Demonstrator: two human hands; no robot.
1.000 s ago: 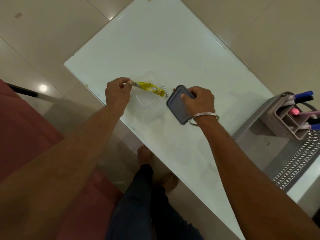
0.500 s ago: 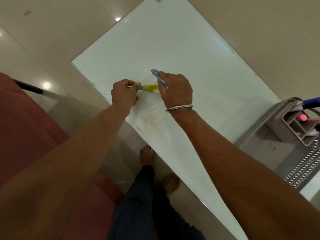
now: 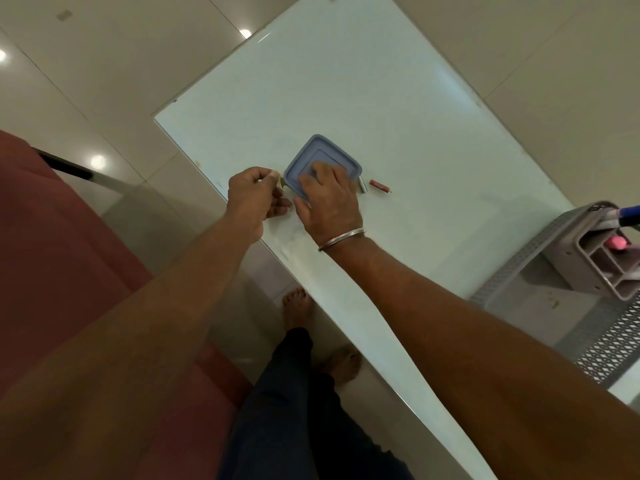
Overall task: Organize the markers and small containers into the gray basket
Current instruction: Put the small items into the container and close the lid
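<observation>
Red battery [image 3: 379, 185], print unreadable

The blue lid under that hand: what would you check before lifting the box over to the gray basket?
1. Blue lid lies flat on its container: ok.
2. Lid snapped shut all round: cannot tell.
3. Right hand presses on the lid: ok.
4. Left hand steadies the container's side: ok; what it pinches, cannot tell.
5. Gray basket has free floor space: ok.
6. Small red item and silver piece lie loose on the table: not ok.
</observation>
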